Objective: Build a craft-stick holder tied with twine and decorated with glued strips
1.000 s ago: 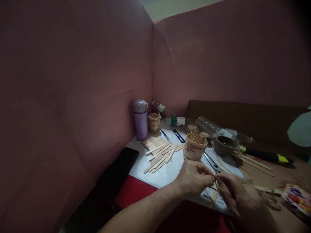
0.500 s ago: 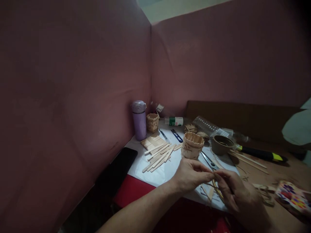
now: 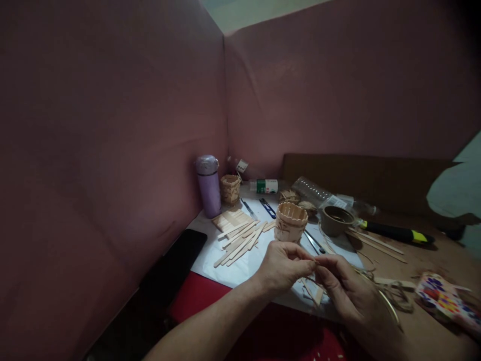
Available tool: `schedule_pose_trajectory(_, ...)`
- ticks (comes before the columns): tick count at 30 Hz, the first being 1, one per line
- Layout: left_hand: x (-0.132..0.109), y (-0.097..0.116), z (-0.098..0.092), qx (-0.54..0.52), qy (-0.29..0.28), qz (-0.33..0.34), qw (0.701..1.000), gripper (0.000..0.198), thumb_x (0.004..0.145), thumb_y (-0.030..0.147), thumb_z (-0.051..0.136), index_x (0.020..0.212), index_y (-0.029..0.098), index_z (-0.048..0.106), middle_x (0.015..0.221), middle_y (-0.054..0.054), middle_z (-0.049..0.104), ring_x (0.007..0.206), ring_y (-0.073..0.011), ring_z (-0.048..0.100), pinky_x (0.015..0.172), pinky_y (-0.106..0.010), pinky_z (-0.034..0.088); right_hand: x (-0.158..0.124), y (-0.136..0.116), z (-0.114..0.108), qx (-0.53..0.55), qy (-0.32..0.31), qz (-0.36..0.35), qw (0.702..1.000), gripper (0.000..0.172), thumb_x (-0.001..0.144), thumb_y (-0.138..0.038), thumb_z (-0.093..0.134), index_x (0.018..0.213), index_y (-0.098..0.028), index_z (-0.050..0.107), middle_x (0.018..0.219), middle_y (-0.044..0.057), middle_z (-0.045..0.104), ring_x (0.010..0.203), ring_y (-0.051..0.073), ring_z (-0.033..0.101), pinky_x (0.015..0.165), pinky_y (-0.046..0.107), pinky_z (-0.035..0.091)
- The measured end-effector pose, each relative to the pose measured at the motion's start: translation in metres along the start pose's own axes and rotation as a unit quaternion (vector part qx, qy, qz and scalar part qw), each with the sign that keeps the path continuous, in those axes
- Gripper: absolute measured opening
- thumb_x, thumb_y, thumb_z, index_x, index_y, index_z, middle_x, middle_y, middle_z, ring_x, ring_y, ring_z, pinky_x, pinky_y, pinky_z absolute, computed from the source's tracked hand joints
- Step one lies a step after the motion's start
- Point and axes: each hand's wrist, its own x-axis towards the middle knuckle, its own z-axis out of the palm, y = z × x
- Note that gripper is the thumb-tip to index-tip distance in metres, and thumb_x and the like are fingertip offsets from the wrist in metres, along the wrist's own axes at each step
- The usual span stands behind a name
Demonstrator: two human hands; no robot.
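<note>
My left hand [image 3: 281, 268] and my right hand [image 3: 347, 291] meet over the front edge of the white paper. Their fingertips are pinched together, closed on a thin brown strand [image 3: 311, 279] that shows only in part between them. Just beyond my left hand stands a cup made of craft sticks [image 3: 290, 228], upright, with a scalloped rim. Scissors [image 3: 314, 242] lie to the right of that cup, their handles partly hidden. A curved golden length [image 3: 391, 308] shows past my right hand; I cannot tell whether that hand holds it.
Loose craft sticks [image 3: 242, 243] lie left of the cup. Behind are a purple bottle [image 3: 209, 193], a second stick cup [image 3: 230, 189], a cutter knife [image 3: 267, 207] and twine balls [image 3: 289, 196]. A brown bowl [image 3: 335, 225] and a black-yellow handled tool [image 3: 398, 232] stand at right.
Both hands stay pinched together and appear slightly further left, as does the whole scene with the camera's turn. The golden curve now shows to the right of my right hand instead of beneath it.
</note>
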Motion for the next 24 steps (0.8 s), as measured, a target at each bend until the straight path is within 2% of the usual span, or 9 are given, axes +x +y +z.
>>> schedule_pose_trajectory(4,0.002,-0.003,-0.001,0.036,0.007,0.018,0.999,0.017,0.056,0.025,0.071,0.062,0.009,0.067,0.056,-0.002,0.059,0.053,-0.0101,0.051,0.055,-0.024,0.04,0.002,0.0,-0.001,0.046,-0.036,0.057,0.997,0.021,0.09,-0.038,0.045,0.09,-0.022,0.058,0.075,0.001,0.066,0.069,0.016,0.064,0.06,0.024,0.048)
schedule_pose_trajectory(7,0.0,-0.006,-0.002,0.112,0.013,0.049,0.992,0.015,0.061,0.024,0.068,0.065,0.01,0.068,0.057,-0.002,0.059,0.054,-0.0095,0.049,0.052,-0.022,0.037,0.004,0.0,-0.003,0.073,-0.066,0.101,0.99,0.026,0.089,-0.043,0.044,0.084,-0.022,0.058,0.069,0.001,0.062,0.064,0.016,0.059,0.058,0.025,0.045)
schedule_pose_trajectory(11,-0.004,-0.007,-0.003,0.272,0.031,0.115,0.955,0.014,0.068,0.023,0.063,0.069,0.012,0.071,0.053,0.001,0.056,0.051,-0.0084,0.045,0.047,-0.02,0.032,0.007,0.003,0.0,0.151,-0.125,0.172,0.965,0.037,0.085,-0.053,0.045,0.068,-0.02,0.052,0.057,-0.001,0.048,0.053,0.013,0.046,0.049,0.024,0.036)
schedule_pose_trajectory(14,-0.007,-0.006,-0.003,0.354,0.021,0.16,0.921,0.014,0.068,0.018,0.06,0.07,0.014,0.073,0.05,0.002,0.055,0.049,-0.0075,0.043,0.047,-0.019,0.031,0.009,0.007,0.003,0.279,-0.16,0.252,0.913,0.044,0.078,-0.06,0.052,0.063,-0.019,0.045,0.054,-0.005,0.037,0.045,0.008,0.031,0.041,0.021,0.025)
schedule_pose_trajectory(17,-0.007,-0.005,-0.006,0.373,-0.007,0.195,0.907,0.016,0.069,0.013,0.057,0.073,0.015,0.073,0.053,0.002,0.06,0.049,-0.0073,0.047,0.05,-0.018,0.034,0.01,0.006,0.001,0.405,-0.19,0.348,0.824,0.042,0.076,-0.057,0.058,0.065,-0.02,0.042,0.051,-0.009,0.025,0.042,0.005,0.015,0.038,0.02,0.012)
schedule_pose_trajectory(20,-0.006,-0.003,-0.009,0.369,-0.033,0.223,0.902,0.019,0.071,0.01,0.055,0.077,0.013,0.073,0.065,-0.002,0.068,0.056,-0.0087,0.055,0.055,-0.018,0.039,0.013,0.002,-0.005,0.477,-0.2,0.394,0.76,0.039,0.076,-0.049,0.061,0.065,-0.02,0.039,0.052,-0.01,0.021,0.043,0.004,0.011,0.039,0.019,0.007)
schedule_pose_trajectory(22,-0.004,-0.001,-0.01,0.371,-0.045,0.234,0.898,0.019,0.072,0.009,0.055,0.077,0.013,0.073,0.066,-0.004,0.07,0.058,-0.0096,0.057,0.056,-0.019,0.041,0.015,0.001,-0.009,0.495,-0.193,0.415,0.739,0.034,0.077,-0.045,0.06,0.066,-0.019,0.04,0.053,-0.01,0.02,0.044,0.004,0.012,0.039,0.018,0.008)
schedule_pose_trajectory(24,-0.003,0.002,-0.012,0.355,-0.069,0.234,0.903,0.019,0.074,0.009,0.054,0.08,0.012,0.072,0.071,-0.005,0.072,0.063,-0.0107,0.061,0.06,-0.019,0.043,0.017,0.001,-0.011,0.489,-0.183,0.431,0.736,0.027,0.078,-0.041,0.058,0.07,-0.017,0.047,0.053,-0.01,0.022,0.044,0.004,0.014,0.039,0.017,0.008)
